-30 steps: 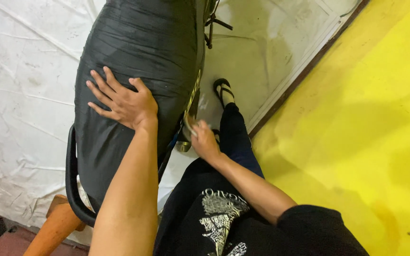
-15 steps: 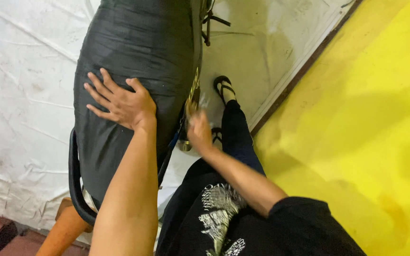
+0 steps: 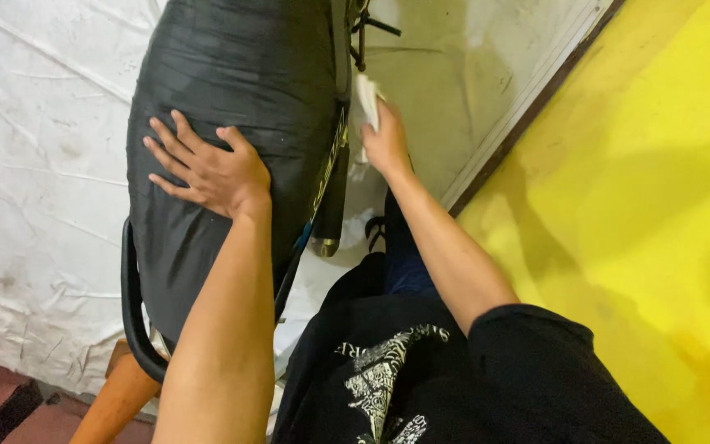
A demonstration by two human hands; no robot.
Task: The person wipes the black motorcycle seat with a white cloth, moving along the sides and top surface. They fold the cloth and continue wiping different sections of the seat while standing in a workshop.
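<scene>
A black motorcycle seat [image 3: 232, 82] fills the upper middle of the head view, seen from above. My left hand [image 3: 203, 168] lies flat on the seat with fingers spread, holding nothing. My right hand [image 3: 384, 140] is raised at the bike's right side, closed around a small white cloth [image 3: 367, 99] that touches the bodywork just under the seat edge. The black side panel [image 3: 334, 177] runs down below the cloth. My black printed shirt and dark trousers fill the bottom of the view.
A black grab rail [image 3: 135, 316] curves round the seat's rear end. An orange part [image 3: 117, 399] sticks out below it. Wrinkled white sheeting [image 3: 34, 164] covers the floor on the left, and a yellow-painted floor [image 3: 643, 205] lies to the right behind a dark strip.
My right hand has lifted from low beside the bike up to the seat's right edge, and the white cloth now shows in it. My left hand stays on the seat.
</scene>
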